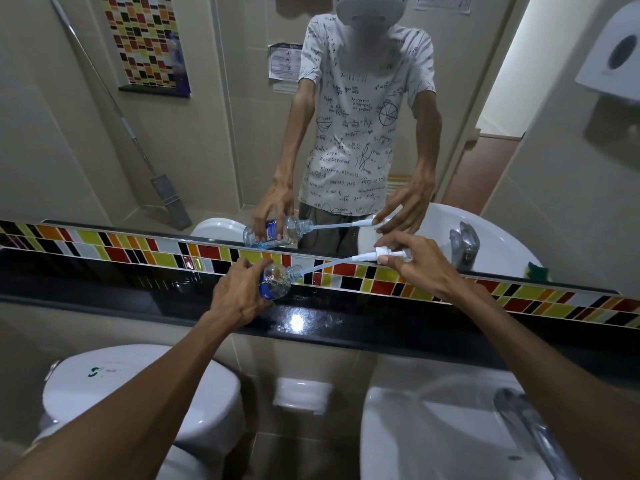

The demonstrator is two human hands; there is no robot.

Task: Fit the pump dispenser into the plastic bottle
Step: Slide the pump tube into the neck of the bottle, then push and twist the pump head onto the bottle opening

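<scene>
My left hand point(239, 294) grips a clear plastic bottle point(278, 278) with a blue label, tipped on its side above the black shelf, its threaded neck pointing right. My right hand point(414, 263) pinches the white pump dispenser point(381, 253) by its head, to the right of the bottle. The pump's thin dip tube point(327, 266) slants down to the left, and its tip sits at the bottle's mouth. The mirror above repeats both hands, bottle and pump.
A glossy black shelf point(311, 320) runs across under a band of coloured tiles point(450, 285). Below are a white sink point(433, 431) with a chrome tap point(526, 427) at right and a white toilet cistern point(138, 386) at left. A paper dispenser point(613, 53) hangs upper right.
</scene>
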